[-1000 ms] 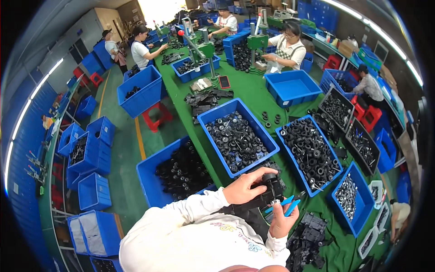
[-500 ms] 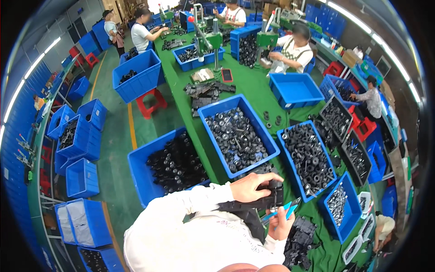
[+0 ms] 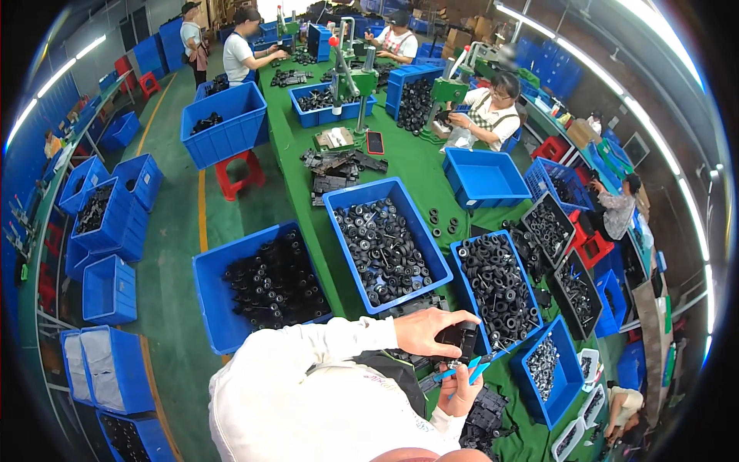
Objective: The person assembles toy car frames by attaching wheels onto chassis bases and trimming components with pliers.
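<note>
My left hand (image 3: pixel 419 333) is closed around a black plastic part (image 3: pixel 459 337) that looks like a small toy chassis with a wheel. My right hand (image 3: pixel 463 394) grips a blue-handled tool, apparently pliers (image 3: pixel 479 369), just below that part. Whether the pliers' jaws touch it I cannot make out. Close to my right hand, a pile of black chassis parts (image 3: pixel 485 420) lies on the green tabletop. Directly beyond my left hand stands a blue bin of small black wheels with metal pins (image 3: pixel 389 250).
To the right stand a blue bin of black tyres (image 3: pixel 496 289) and one of small metal pieces (image 3: pixel 543 369). A large blue bin of black parts (image 3: pixel 273 281) is at the left. Green hand presses (image 3: pixel 354 85) stand farther along the table, where co-workers (image 3: pixel 493 112) work.
The view has shifted, so bins and table appear moved left. Both hands keep their hold; the chassis part looks tilted more upright, with the pliers still below it.
</note>
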Motion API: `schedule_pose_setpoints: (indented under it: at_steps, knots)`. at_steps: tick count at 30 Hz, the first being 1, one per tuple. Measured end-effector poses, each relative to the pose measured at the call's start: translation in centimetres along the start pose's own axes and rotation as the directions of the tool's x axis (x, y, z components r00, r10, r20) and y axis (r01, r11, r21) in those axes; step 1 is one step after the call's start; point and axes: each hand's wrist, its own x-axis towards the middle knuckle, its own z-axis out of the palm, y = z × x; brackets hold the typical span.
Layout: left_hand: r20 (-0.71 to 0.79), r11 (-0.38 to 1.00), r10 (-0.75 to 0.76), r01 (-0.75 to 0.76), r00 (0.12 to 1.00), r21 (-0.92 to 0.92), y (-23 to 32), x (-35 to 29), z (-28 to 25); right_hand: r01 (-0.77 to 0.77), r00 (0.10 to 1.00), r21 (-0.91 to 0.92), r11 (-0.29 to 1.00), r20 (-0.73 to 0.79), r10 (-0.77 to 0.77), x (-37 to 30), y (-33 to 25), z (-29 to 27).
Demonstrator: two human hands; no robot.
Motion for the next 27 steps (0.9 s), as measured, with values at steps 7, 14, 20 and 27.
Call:
schedule_pose_setpoints:
  at_steps: [7, 14, 20, 27]
  knots:
    - [0.063, 1.0, -0.002, 0.001, 0.998, 0.02, -0.7, 0.4, 0.2, -0.048, 0.999, -0.015, 0.999, 0.013, 0.049, 0.2, 0.1, -0.6]
    - [0.047, 0.997, -0.078, 0.079, 0.996, -0.009, -1.2, -1.3, 2.4, -0.06, 0.997, -0.059, 0.996, -0.051, 0.057, -1.1, -0.4, -0.2]
    - [-0.137, 0.984, 0.012, 0.013, 0.99, 0.178, -0.4, -2.0, 3.1, -0.072, 0.992, -0.046, 0.996, -0.108, 0.067, -2.2, -0.1, 0.2]
    - [-0.223, 0.981, 0.075, -0.031, 0.972, 0.194, 0.9, -1.3, 1.5, -0.087, 0.995, -0.288, 0.954, -0.067, 0.07, -0.6, -2.6, 2.3]
